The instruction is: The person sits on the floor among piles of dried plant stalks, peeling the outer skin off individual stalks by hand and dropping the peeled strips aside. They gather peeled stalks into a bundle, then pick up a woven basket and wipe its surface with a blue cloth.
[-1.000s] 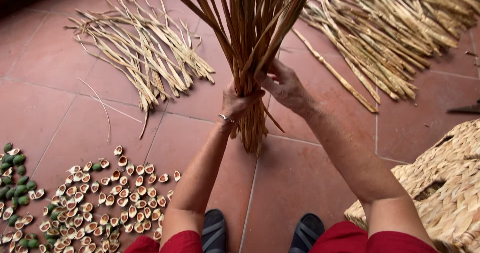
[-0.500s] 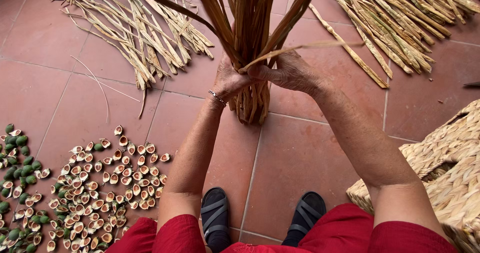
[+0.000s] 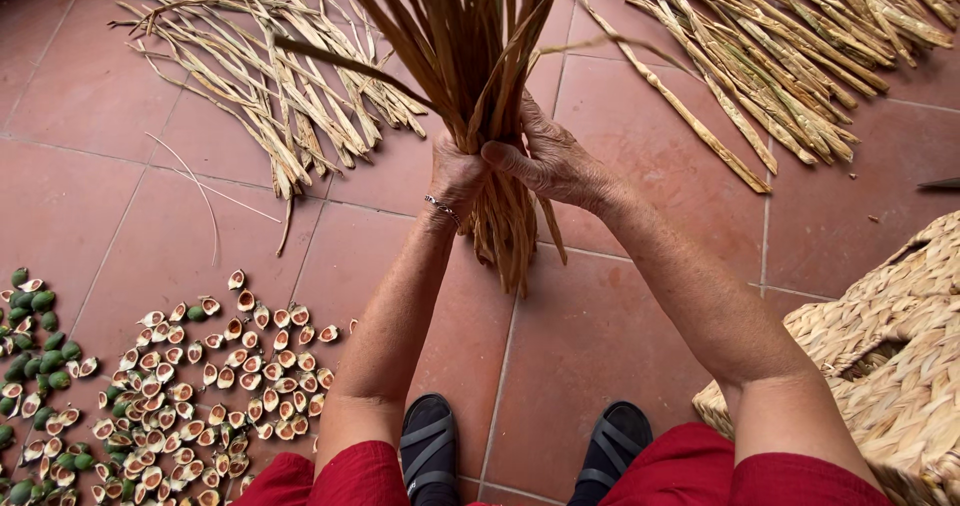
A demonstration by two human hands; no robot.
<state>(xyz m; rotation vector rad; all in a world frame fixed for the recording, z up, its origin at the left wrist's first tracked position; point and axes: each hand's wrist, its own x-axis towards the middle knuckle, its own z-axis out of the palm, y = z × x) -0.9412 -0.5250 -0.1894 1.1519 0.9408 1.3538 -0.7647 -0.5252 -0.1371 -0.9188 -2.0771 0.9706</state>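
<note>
bundle: one dried reed bundle (image 3: 490, 86), upright, cut ends toward the floor (image 3: 600, 336)
hands: left hand (image 3: 455, 171) and right hand (image 3: 545, 161) both wrapped round it
piles: two

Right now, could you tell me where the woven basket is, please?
In the head view, the woven basket sits on the tiled floor at the lower right edge, just beyond the right forearm, below the spread of dried leaves at the upper right.

No packages, labels, signs or screens show anywhere in this view.
</note>
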